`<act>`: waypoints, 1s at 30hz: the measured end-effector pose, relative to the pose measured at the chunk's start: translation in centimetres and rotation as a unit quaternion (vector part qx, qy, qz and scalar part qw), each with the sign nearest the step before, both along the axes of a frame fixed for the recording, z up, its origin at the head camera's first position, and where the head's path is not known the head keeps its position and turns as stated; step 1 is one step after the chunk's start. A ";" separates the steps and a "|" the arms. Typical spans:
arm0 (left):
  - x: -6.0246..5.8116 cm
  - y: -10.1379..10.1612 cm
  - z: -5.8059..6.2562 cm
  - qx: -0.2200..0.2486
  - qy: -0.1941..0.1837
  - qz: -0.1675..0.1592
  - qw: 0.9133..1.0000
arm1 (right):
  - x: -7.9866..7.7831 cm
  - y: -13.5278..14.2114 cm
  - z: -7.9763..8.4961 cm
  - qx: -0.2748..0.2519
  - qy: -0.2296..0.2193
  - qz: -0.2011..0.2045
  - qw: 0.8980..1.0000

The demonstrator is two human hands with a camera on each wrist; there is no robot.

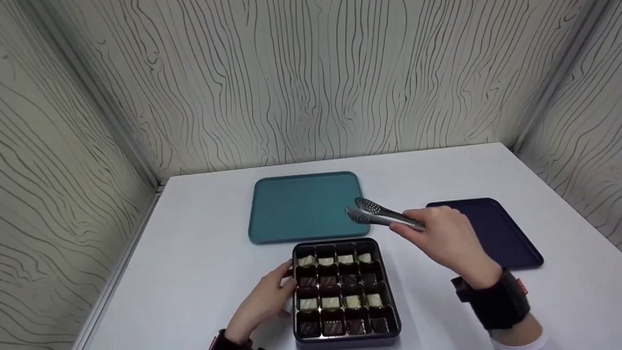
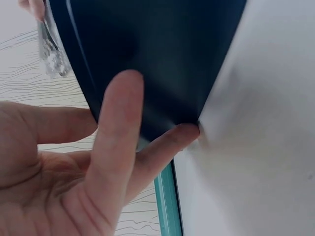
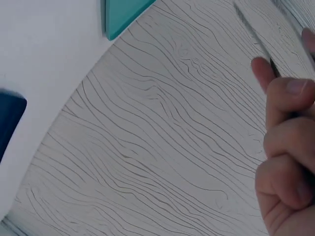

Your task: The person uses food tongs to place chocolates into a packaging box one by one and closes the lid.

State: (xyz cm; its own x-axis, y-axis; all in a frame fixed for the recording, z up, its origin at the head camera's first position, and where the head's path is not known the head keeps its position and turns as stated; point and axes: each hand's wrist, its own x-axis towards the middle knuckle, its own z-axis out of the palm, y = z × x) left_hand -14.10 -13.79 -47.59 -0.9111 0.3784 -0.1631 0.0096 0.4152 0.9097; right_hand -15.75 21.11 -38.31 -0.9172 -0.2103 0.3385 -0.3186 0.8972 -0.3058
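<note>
My right hand [image 1: 449, 238] grips metal tongs [image 1: 370, 207] in the air. Their perforated tips are spread slightly apart with nothing between them and overlap the teal tray's right side in the head view. A dark rectangular box [image 1: 350, 341] stands at the front, divided into small compartments. Rows of white chocolates [image 1: 308, 304] alternate with rows of dark chocolates [image 1: 333, 327] inside it. Along the box's left side rests my left hand [image 1: 265, 297]. The left wrist view shows its loosely extended fingers [image 2: 115, 128] against the dark outer wall.
Behind the box lies a flat teal tray [image 1: 301, 209]. A navy tray [image 1: 500, 233] is at the right, partly hidden by my right hand. The white table [image 1: 194, 253] meets wood-patterned panels [image 1: 311, 87] at the back and sides.
</note>
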 end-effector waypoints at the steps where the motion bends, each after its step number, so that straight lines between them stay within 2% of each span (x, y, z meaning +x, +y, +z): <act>1: -0.1 0.0 0.0 0.001 0.000 0.000 1.000 | -0.3 -0.3 -0.4 -0.015 -0.001 -0.014 1.000; 6: -0.5 0.3 -0.3 0.004 0.002 -0.005 1.000 | -1.2 -1.2 -1.4 -0.076 0.005 -0.054 0.996; 9: -0.6 0.4 -0.4 0.000 -0.006 -0.007 1.000 | -1.4 -1.2 -1.7 -0.090 0.005 -0.061 0.994; 18: -0.8 -0.4 -0.1 -0.021 -0.042 0.010 0.999 | -3.2 -1.0 -5.4 -0.038 -0.035 -0.038 0.998; 21: -0.8 -0.6 -0.1 -0.015 -0.046 0.008 0.999 | -3.9 -0.9 -6.4 -0.039 -0.046 -0.044 0.997; 30: -0.9 -0.4 -0.3 -0.005 -0.036 0.001 0.999 | -5.2 0.0 -9.0 -0.035 -0.034 -0.074 0.996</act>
